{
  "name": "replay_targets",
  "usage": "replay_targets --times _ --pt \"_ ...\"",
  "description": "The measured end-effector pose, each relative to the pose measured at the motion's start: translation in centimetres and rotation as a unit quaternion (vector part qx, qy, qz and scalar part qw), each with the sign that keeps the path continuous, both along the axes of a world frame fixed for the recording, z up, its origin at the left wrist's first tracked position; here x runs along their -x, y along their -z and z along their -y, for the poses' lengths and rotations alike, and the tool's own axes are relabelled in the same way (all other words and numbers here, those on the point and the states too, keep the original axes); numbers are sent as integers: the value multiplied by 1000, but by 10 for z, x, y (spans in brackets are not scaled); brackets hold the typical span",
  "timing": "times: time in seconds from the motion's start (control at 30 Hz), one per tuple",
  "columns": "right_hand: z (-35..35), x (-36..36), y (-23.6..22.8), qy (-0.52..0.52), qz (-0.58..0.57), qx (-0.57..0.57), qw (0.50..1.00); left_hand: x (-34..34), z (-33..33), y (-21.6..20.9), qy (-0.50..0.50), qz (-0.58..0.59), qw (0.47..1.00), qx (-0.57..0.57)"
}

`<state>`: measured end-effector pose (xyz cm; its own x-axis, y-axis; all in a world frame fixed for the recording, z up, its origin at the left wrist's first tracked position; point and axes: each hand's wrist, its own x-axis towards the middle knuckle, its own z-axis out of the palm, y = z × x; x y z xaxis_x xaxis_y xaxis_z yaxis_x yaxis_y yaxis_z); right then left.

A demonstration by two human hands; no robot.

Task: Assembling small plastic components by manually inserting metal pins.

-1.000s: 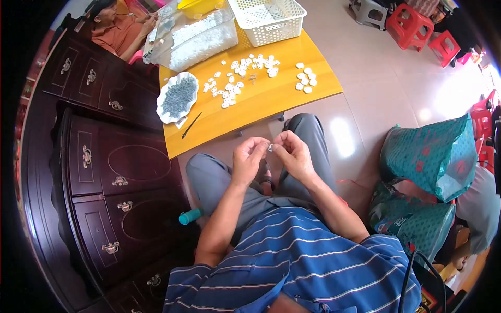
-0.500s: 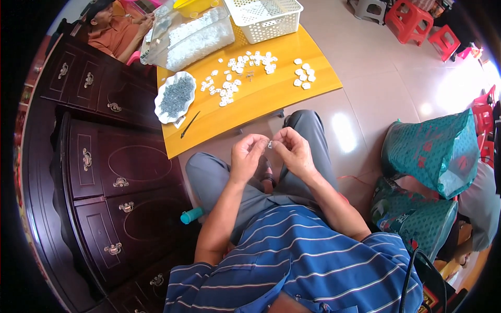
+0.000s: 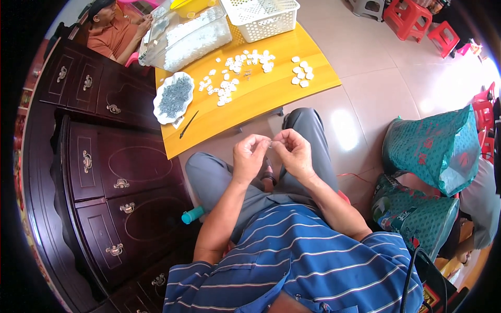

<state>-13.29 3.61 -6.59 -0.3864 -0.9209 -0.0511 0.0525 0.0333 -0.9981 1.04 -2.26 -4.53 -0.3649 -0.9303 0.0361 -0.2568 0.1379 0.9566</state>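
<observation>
Above my lap, my left hand (image 3: 251, 156) and my right hand (image 3: 294, 155) meet at the fingertips. Both pinch a tiny pale piece (image 3: 270, 145), mostly covered by the fingers, so its exact shape does not show. Beyond them, the yellow wooden table (image 3: 261, 96) carries loose small white plastic pieces (image 3: 225, 97) and a separate group of white pieces (image 3: 303, 73) at the right. A few tiny metal bits (image 3: 248, 74) lie among the loose ones. At the table's left, a scalloped white plate (image 3: 158, 113) holds a heap of small grey metal parts (image 3: 176, 97).
A thin black tool (image 3: 189, 125) lies near the table's left edge. Farther back are a clear bag of white pieces (image 3: 198, 44), a white basket (image 3: 271, 27) and a yellow bowl (image 3: 190, 7). Dark drawers (image 3: 125, 156) stand left, green bags (image 3: 428, 148) right. Another person (image 3: 107, 34) sits far left.
The view has shifted very slightly. My fingertips have closed a little more around the tiny piece, which shows less now; both hands stay in nearly the same place.
</observation>
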Motion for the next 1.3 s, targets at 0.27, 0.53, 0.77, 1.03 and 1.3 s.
replay_targets --times 0.27,0.53,0.77,1.03,1.3 --pt "3 6 2 6 53 -15 998 -3 6 -4 22 -59 995 -72" --pt "4 5 3 -8 50 -14 999 -6 8 -10 34 -76 992 -96" --pt "4 4 1 -23 50 18 998 -9 9 -4 38 -54 996 -63" --pt "1 2 7 -24 34 -27 999 -14 10 -6 55 -16 998 -38" --pt "4 2 2 -45 144 14 988 -16 9 -18 17 -132 988 -72"
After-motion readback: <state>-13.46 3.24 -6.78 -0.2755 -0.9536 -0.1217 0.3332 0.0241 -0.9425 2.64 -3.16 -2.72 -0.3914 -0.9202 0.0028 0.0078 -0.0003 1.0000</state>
